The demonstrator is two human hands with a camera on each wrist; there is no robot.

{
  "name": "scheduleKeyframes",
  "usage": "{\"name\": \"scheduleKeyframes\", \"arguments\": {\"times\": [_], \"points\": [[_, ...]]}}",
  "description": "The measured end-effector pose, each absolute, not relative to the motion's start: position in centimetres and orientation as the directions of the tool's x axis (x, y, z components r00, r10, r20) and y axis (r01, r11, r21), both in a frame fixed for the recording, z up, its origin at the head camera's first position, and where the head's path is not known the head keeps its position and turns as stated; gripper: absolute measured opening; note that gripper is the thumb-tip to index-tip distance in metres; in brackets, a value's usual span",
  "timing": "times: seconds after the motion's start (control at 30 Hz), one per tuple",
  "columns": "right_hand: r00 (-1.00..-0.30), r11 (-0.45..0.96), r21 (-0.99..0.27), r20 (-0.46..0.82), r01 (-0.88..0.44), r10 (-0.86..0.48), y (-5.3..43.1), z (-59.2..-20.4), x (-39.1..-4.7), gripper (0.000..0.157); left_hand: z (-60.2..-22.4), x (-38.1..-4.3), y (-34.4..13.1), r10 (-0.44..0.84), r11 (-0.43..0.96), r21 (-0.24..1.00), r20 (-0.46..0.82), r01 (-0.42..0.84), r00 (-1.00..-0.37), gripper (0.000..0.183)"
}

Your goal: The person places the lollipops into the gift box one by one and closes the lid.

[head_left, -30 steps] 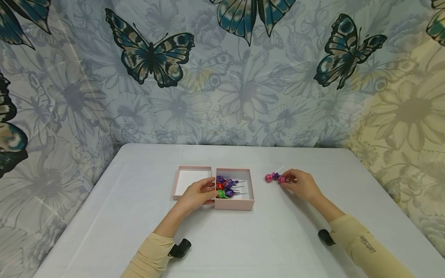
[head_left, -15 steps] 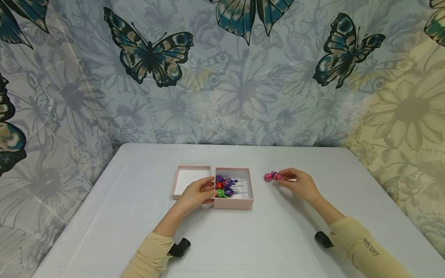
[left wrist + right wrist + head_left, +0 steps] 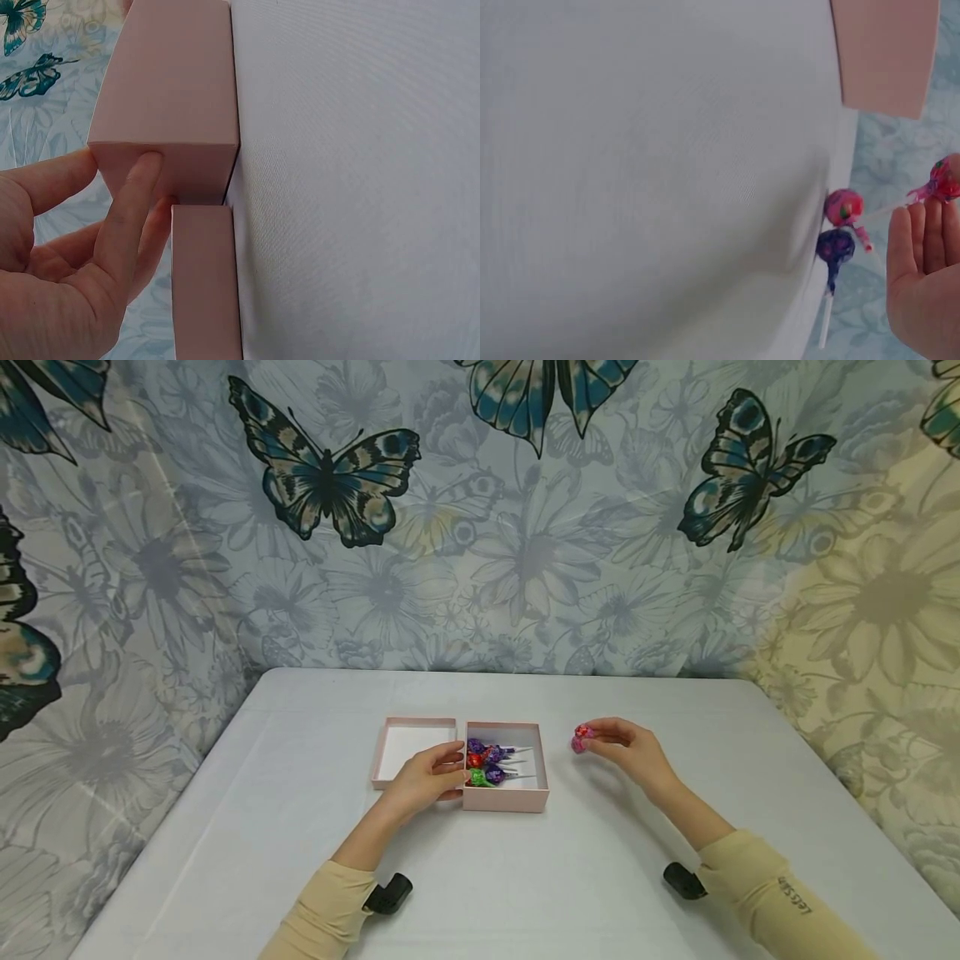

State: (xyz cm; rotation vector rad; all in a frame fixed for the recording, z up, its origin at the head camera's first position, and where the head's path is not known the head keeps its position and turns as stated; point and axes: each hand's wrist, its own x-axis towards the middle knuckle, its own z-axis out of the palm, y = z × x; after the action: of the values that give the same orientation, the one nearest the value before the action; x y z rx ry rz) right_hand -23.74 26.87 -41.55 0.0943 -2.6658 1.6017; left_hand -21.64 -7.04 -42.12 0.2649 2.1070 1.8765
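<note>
At the left wall of an open pink box (image 3: 504, 803), my left hand (image 3: 420, 782) holds the rim, with a finger pressed against the outer wall in the left wrist view. Several wrapped lollipops (image 3: 492, 774), purple, red and green, lie inside with their sticks to the right. My right hand (image 3: 628, 752) pinches a red-pink lollipop (image 3: 940, 178) to the right of the box. Just beyond it in the right wrist view, a pink lollipop (image 3: 844, 206) and a purple lollipop (image 3: 835, 246) lie on the table. In the head view the purple one is hidden.
The shallow pink lid (image 3: 378, 752) lies left of the box, inside facing up, close against it. A white-covered table (image 3: 525, 885) bears everything. Behind it hangs a butterfly-patterned backdrop (image 3: 517, 577). Black wrist cameras (image 3: 388, 894) sit under both sleeves.
My right hand has moved left with the red-pink lollipop, from the right end of the loose lollipops to above the pink one. The left hand and the box have stayed put.
</note>
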Motion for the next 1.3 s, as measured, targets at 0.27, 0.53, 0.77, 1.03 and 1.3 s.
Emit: {"name": "scheduleKeyframes", "arguments": {"times": [0.27, 0.53, 0.77, 1.03, 1.3], "points": [[-0.997, 0.296, -0.953, 0.051, -0.068, -0.064, 25.3, -40.9, -23.5, 0.046, -42.1, -21.7, -7.0, 0.340, 0.118, 0.991, -0.098, -0.061, -0.936, 0.057], [-0.998, 0.269, -0.962, 0.022, -0.036, -0.056, 23.7, -40.0, -23.5, 0.049, -42.3, -21.8, -7.1, 0.347, 0.126, 0.991, -0.092, -0.051, -0.933, 0.056], [-0.996, 0.270, -0.961, 0.035, -0.055, -0.080, 22.6, -39.5, -23.6, 0.047, -42.2, -21.8, -7.0, 0.344, 0.132, 0.990, -0.095, -0.052, -0.934, 0.055], [-0.994, 0.261, -0.964, 0.019, -0.048, -0.112, 20.9, -38.6, -23.4, 0.047, -42.2, -21.8, -7.1, 0.347, 0.122, 0.990, -0.106, -0.067, -0.932, 0.056], [-0.981, 0.248, -0.966, 0.021, -0.070, -0.194, 19.0, -38.4, -23.1, 0.041, -42.2, -21.8, -7.2, 0.347, 0.138, 0.988, -0.106, -0.061, -0.932, 0.056]]}}
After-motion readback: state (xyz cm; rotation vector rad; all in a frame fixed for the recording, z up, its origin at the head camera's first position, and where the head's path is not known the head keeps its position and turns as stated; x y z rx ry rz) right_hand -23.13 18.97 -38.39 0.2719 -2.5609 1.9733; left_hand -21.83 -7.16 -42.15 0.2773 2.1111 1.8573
